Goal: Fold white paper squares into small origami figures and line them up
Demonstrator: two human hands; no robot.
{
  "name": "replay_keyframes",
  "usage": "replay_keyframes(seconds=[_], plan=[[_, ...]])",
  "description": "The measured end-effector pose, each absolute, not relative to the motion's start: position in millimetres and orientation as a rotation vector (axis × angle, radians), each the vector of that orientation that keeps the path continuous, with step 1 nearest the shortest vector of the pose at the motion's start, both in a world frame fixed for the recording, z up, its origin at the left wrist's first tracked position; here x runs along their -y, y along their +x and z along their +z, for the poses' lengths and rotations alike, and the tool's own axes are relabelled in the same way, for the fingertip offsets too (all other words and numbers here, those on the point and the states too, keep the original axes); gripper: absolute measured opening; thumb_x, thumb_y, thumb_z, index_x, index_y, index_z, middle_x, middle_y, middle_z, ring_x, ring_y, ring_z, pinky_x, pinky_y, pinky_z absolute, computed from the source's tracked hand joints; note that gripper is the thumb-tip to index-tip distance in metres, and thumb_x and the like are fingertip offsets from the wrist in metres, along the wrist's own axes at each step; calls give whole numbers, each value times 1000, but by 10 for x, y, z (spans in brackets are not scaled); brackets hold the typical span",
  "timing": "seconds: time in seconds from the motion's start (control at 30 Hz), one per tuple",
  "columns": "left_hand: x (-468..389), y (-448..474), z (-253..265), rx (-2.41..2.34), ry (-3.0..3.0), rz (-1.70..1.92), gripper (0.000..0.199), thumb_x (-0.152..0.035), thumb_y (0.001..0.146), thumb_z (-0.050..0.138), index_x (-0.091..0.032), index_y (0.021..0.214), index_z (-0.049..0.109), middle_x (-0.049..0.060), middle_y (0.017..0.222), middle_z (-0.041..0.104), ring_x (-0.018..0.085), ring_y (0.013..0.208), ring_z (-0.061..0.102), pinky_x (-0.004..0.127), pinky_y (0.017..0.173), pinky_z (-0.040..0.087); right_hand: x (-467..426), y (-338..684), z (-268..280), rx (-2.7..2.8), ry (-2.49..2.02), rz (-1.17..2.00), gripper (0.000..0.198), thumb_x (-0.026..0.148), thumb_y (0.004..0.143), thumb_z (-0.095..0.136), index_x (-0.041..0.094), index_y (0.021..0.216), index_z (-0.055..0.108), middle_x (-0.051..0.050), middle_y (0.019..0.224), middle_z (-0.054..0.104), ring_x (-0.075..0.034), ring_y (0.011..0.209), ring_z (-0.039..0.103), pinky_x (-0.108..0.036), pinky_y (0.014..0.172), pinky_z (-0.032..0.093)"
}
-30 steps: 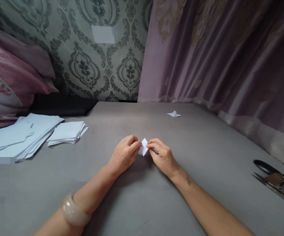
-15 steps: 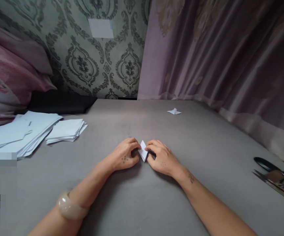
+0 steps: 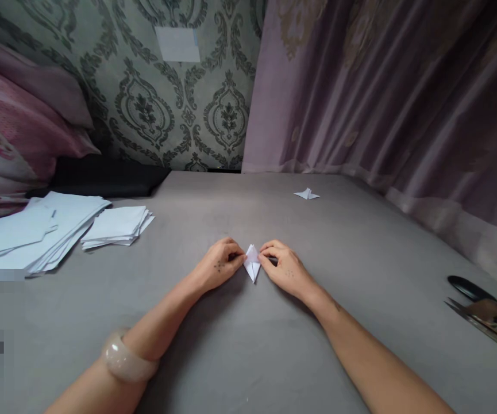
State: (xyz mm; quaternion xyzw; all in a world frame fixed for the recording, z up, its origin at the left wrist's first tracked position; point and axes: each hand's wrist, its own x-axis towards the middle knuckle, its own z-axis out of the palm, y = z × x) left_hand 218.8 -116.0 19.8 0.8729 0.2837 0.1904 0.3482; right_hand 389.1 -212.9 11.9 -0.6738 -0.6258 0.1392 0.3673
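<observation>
The left hand [image 3: 219,263] pinches the near-side edge of a small folded paper [image 3: 252,265] between thumb and fingertips, and the right hand [image 3: 286,270] grips the opposite edge in the same way, so the paper sits directly between the two hands. It is a narrow white diamond, with one point facing away from the hands and the other toward the person, and a crease shows down its lower half. Both hands are low over the grey table [image 3: 248,351], their fingers curled inward; whether the paper is touching the table all along its underside, I cannot tell. A thick, pale, glossy bracelet [image 3: 127,362] circles the left forearm, behind the left hand, and small dark marks show on the backs of both hands. Beyond the left hand and off to its left lies a stack of small white sheets [image 3: 116,225], slightly fanned, and just past it, farther left, a pile of larger sheets [image 3: 73,210]. A black cloth [image 3: 106,177] lies behind those papers, farther from the hand. Beyond the right hand and a little to its right, well apart from it, another folded paper piece [image 3: 307,194] rests with two points spread sideways. Far to the right of the right hand, near the curtain [image 3: 338,86], is a cluster of small tools [image 3: 485,313], one with dark pointed tips.
</observation>
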Motion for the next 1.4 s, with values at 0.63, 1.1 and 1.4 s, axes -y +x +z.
replay_keyframes(seconds=[0.63,1.1,1.4], plan=[[1175,2233,153,-869,2258,504,13,-24,79,57,-14,73,64,7,87,58,17,78,56,30,73,45,2054,3876,106,1485,-1788,439,14,20,75,61,18,62,62,-4,91,63,-14,81,60,-28,79,44],[1215,2211,135,-843,2296,573,13,-29,78,61,-17,83,65,4,81,60,15,71,56,26,64,45,2112,3850,79,1628,-1763,276,9,15,81,56,20,83,64,-4,89,61,-16,89,57,-31,84,44],[1153,2194,128,-791,2157,528,13,-25,76,58,-18,81,68,1,79,55,13,67,52,25,64,43,2122,3889,113,1566,-1726,451,14,13,76,60,21,84,68,-4,95,61,-15,93,58,-31,88,44]])
